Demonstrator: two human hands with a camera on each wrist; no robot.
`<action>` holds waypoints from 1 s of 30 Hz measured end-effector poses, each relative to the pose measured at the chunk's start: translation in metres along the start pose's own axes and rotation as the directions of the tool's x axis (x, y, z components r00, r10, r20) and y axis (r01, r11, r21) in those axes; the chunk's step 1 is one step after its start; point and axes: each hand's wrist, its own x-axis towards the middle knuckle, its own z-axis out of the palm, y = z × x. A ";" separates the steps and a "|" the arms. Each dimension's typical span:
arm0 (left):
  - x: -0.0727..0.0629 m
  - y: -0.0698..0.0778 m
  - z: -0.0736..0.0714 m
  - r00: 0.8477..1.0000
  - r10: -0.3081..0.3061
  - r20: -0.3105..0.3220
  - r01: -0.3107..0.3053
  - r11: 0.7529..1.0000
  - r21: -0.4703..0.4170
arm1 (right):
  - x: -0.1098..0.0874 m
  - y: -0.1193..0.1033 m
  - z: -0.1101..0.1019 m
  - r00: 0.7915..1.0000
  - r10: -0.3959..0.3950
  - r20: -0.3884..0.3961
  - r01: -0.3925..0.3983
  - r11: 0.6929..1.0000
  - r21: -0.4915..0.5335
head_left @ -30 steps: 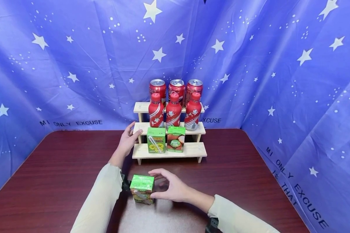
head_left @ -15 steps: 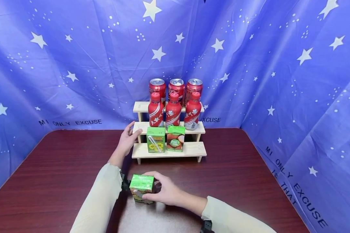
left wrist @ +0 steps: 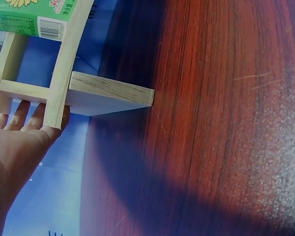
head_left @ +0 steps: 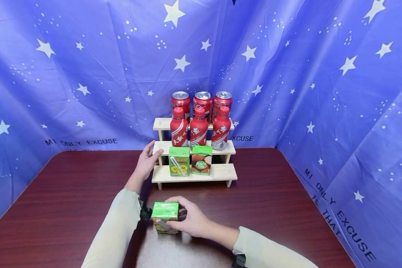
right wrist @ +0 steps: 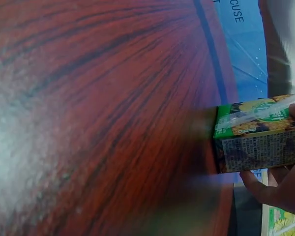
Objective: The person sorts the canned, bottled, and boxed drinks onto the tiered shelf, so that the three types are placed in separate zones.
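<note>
My left hand (head_left: pixel 145 163) holds the left end of a three-tier wooden display rack (head_left: pixel 221 172), thumb over the middle board. In the left wrist view its fingers (left wrist: pixel 34 117) lie against the rack's end. Just in front of the rack, my right hand (head_left: pixel 195 221) grips a green-topped juice box (head_left: pixel 165 210) from its right side. The box is upright, and its straw (right wrist: pixel 258 114) runs along the face under my thumb. On the lowest board stand a green drink carton with yellow flowers (head_left: pixel 179 163) and a green-and-brown carton (head_left: pixel 201 160), toward the left and middle.
Three red bottles (head_left: pixel 198 130) line the middle board, with three red cans (head_left: pixel 223 100) behind them on the top one. A dark red wooden table (head_left: pixel 274 208) carries the rack. Blue star-patterned cloth (head_left: pixel 97 74) hangs behind and at the sides.
My right hand has closed from loosely around the juice box to a grip on it, and the box has shifted slightly right. The left hand stays at the rack.
</note>
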 end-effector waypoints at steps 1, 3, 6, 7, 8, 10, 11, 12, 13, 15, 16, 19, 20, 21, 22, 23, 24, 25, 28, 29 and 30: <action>0.000 0.000 0.000 1.000 -0.001 0.001 0.001 1.000 -0.002 | -0.001 0.000 -0.002 1.000 0.002 -0.004 -0.002 1.000 0.005; -0.001 0.000 0.000 1.000 -0.004 0.007 0.004 1.000 -0.012 | -0.002 -0.001 -0.006 1.000 -0.003 -0.010 0.003 1.000 0.009; -0.008 0.010 0.002 1.000 -0.008 0.015 0.008 1.000 -0.015 | -0.003 -0.002 -0.013 1.000 -0.014 -0.010 0.014 1.000 0.021; -0.008 0.010 0.002 1.000 -0.006 0.015 0.006 1.000 -0.019 | -0.003 -0.002 -0.016 1.000 -0.015 -0.009 0.015 1.000 0.026; -0.008 0.010 0.002 1.000 -0.004 0.015 0.004 1.000 -0.020 | -0.003 -0.003 -0.019 1.000 -0.017 -0.009 0.017 1.000 0.022; -0.007 0.009 0.002 1.000 0.000 0.012 0.000 1.000 -0.011 | -0.003 -0.004 -0.024 1.000 -0.014 -0.009 0.015 1.000 0.020; -0.005 0.007 0.002 1.000 0.003 0.009 -0.003 1.000 -0.013 | -0.004 -0.004 -0.026 1.000 -0.012 -0.010 0.012 1.000 0.017; -0.003 0.004 0.001 1.000 0.006 0.006 -0.006 1.000 -0.013 | -0.004 -0.004 -0.028 1.000 -0.014 -0.010 0.014 1.000 0.012; 0.000 0.000 0.001 1.000 0.009 0.004 -0.009 1.000 -0.013 | -0.004 -0.004 -0.031 1.000 -0.012 -0.008 0.012 1.000 0.004; -0.001 0.000 0.001 1.000 0.008 0.004 -0.008 1.000 -0.013 | -0.005 -0.003 -0.036 1.000 -0.015 -0.004 0.015 1.000 -0.008; -0.001 0.000 0.001 1.000 0.007 0.005 -0.007 1.000 -0.015 | -0.005 -0.003 -0.039 1.000 -0.013 0.003 0.013 1.000 -0.006; 0.000 -0.001 0.000 1.000 0.004 0.004 -0.004 1.000 -0.017 | -0.006 -0.004 -0.047 1.000 -0.012 0.024 0.012 1.000 -0.004; 0.000 -0.001 0.000 1.000 0.002 0.004 -0.002 1.000 -0.018 | -0.007 -0.005 -0.050 1.000 -0.010 0.028 0.010 1.000 -0.001; 0.000 -0.001 0.000 1.000 0.002 0.005 -0.002 1.000 -0.020 | -0.007 -0.006 -0.052 0.999 -0.010 0.031 0.010 1.000 0.002; 0.000 -0.001 0.000 1.000 0.002 0.007 -0.002 1.000 -0.021 | -0.008 -0.006 -0.055 0.999 -0.011 0.031 0.011 1.000 0.003; 0.000 -0.001 0.000 1.000 0.002 0.007 -0.002 1.000 -0.022 | -0.009 -0.007 -0.058 1.000 -0.014 0.027 0.014 1.000 -0.002; 0.000 -0.001 0.000 1.000 0.002 0.009 -0.002 1.000 -0.024 | -0.009 -0.007 -0.060 1.000 -0.020 0.022 0.020 1.000 -0.011; 0.000 -0.001 0.000 1.000 0.003 0.010 -0.003 1.000 -0.026 | -0.010 -0.008 -0.063 1.000 -0.026 0.015 0.027 0.999 -0.025; 0.000 0.000 0.001 1.000 0.005 0.010 -0.004 1.000 -0.030 | -0.011 -0.008 -0.073 0.999 -0.049 -0.003 0.049 0.997 -0.067; 0.000 0.000 0.000 1.000 0.005 0.009 -0.005 1.000 -0.028 | -0.012 -0.008 -0.076 0.998 -0.057 -0.008 0.056 0.995 -0.086; 0.000 0.000 0.000 1.000 0.005 0.008 -0.004 1.000 -0.026 | -0.012 -0.009 -0.079 0.998 -0.062 -0.014 0.060 0.993 -0.102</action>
